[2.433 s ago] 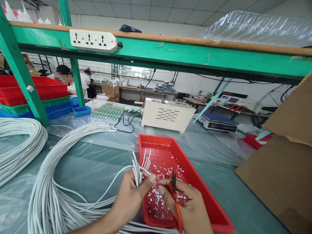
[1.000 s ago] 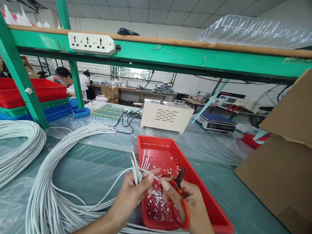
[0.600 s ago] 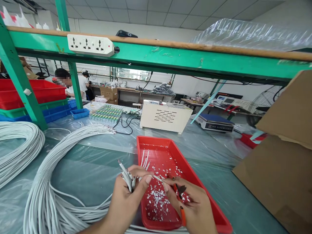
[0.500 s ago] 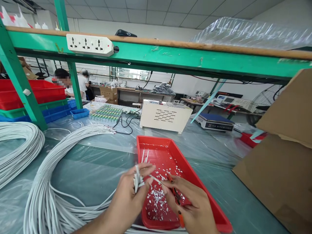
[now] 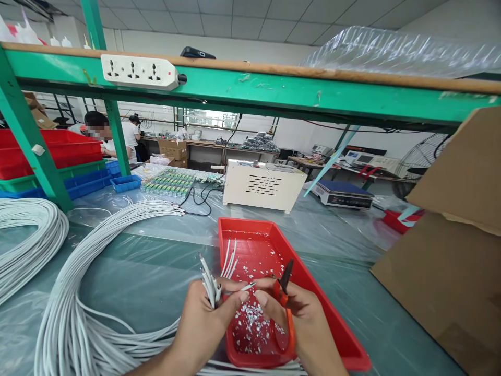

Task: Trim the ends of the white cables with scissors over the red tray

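A bunch of white cables (image 5: 210,284) is held in my left hand (image 5: 207,318), whose thumb and forefinger pinch one cable end over the tray. My right hand (image 5: 297,313) is closed around orange-handled scissors (image 5: 290,334), their dark blades pointing up. Its thumb and forefinger are at the tip of that same cable end. Below both hands lies a red tray (image 5: 313,292) scattered with small silvery scraps (image 5: 252,316). Several other white cable ends (image 5: 230,258) stick up over the tray's left side.
A large cable bundle (image 5: 74,277) curves across the left, beside another coil (image 5: 50,224). Behind the tray are a beige box-shaped device (image 5: 262,185) and a blue-topped scale (image 5: 344,193). Cardboard (image 5: 442,282) stands right. A green shelf beam (image 5: 274,86) crosses above. People sit farther back.
The scissors have turned in my right hand so their blades point up. Both hands' fingertips have come closer together at the cable end. The view has shifted slightly.
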### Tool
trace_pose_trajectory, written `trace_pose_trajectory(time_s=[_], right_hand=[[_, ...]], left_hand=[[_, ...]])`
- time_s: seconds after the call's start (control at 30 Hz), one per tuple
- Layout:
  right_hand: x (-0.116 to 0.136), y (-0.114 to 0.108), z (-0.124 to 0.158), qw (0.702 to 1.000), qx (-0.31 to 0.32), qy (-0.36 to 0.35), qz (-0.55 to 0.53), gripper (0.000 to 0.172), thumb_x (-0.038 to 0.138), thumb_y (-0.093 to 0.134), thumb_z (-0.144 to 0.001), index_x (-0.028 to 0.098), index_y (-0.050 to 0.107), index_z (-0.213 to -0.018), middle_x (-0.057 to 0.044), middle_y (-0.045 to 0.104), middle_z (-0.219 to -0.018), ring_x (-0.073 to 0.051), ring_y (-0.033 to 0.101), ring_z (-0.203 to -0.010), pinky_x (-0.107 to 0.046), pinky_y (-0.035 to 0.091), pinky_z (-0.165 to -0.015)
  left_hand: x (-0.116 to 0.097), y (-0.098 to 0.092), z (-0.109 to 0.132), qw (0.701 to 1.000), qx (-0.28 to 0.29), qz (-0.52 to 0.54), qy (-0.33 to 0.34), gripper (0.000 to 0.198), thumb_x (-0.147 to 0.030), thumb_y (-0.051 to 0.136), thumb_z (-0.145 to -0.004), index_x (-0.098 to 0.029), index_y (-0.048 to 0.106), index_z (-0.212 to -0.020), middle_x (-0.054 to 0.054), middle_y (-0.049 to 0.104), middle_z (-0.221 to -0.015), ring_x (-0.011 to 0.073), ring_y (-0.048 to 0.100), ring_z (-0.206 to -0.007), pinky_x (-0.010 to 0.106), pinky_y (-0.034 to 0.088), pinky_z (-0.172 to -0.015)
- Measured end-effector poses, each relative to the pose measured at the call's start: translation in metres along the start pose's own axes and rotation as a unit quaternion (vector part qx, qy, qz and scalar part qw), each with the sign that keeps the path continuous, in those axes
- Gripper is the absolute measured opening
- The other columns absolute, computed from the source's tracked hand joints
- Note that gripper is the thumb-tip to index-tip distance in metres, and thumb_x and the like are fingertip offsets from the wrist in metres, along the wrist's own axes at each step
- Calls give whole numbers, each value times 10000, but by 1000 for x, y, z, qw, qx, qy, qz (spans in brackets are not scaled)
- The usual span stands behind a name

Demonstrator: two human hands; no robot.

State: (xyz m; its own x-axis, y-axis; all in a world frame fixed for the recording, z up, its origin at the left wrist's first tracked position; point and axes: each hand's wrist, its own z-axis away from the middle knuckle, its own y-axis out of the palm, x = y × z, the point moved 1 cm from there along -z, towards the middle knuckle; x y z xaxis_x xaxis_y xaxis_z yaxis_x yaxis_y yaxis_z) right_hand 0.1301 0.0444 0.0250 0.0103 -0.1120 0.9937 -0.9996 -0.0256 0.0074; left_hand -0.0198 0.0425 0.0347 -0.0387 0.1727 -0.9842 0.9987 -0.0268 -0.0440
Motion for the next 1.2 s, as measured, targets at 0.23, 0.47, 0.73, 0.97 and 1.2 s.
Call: trace_pose_trajectory(time_s=[0.23,0.47,0.73,0.97,1.2], right_hand=[[2,8,6,993,-9,63,-96,209,226,770,-514,173,670,-690,51,494,-475,-71,396,-437,-176,347,-429],[2,10,4,993,-14,62,-102,175,229,762,-513,158,631,-603,41,511,-462,-82,437,-450,-181,374,-462],[4,10,6,996,-11,58,-71,192,275,733,-545,154,588,-578,44,468,-443,-84,392,-437,-187,320,-432],[5,10,6,996,8,53,-68,261,360,673,-631,159,525,-552,47,426,-454,-85,365,-453,-189,294,-447],[2,11,5,995,11,54,-80,224,344,684,-626,162,553,-631,55,434,-453,-84,366,-458,-188,290,-457]], left_hand=[[1,4,4,1000,-13,19,-10,110,-196,659,-663,-99,697,-696,69,711,-671,182,631,-625,207,485,-558],[12,4,8,995,-19,-38,87,126,-204,613,-728,-147,713,-779,70,722,-771,193,662,-702,236,517,-657],[15,4,11,987,0,-89,134,188,-189,575,-760,-177,698,-902,68,719,-814,188,660,-713,259,512,-693],[7,6,9,995,55,-38,68,210,-209,557,-773,-151,696,-920,73,714,-833,210,642,-748,276,492,-721],[-8,9,7,991,123,34,48,272,-248,451,-839,-159,708,-847,33,690,-722,153,592,-654,241,455,-706]])
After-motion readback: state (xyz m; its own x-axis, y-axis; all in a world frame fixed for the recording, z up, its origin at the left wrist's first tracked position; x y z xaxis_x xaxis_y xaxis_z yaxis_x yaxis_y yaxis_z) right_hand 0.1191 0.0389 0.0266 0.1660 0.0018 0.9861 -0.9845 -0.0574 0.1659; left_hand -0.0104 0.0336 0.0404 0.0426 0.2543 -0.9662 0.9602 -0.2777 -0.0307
